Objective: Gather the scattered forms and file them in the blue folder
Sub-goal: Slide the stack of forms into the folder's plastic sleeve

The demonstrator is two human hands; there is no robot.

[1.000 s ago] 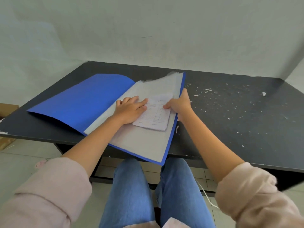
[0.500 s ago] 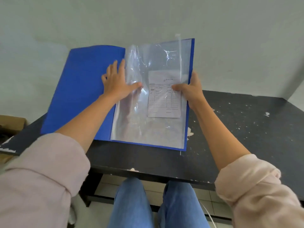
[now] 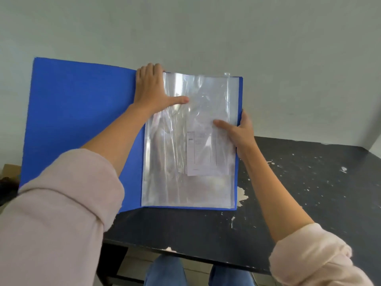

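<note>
Blue folder [image 3: 82,120] stiff, light; clear sleeve [image 3: 185,193] slippery, crinkly; form [image 3: 202,157] thin, loose inside. Left hand [image 3: 150,89] hooks top edge, right hand [image 3: 241,135] pinches outer edge: sound holds

You face a pale wall [image 3: 206,27]. Your black counter [image 3: 299,193] is flecked with chipped paint. A cardboard box [image 3: 10,169] sits low at your left.

Left hand [image 3: 153,89] and right hand [image 3: 240,132] hold the open blue folder [image 3: 82,112].
</note>
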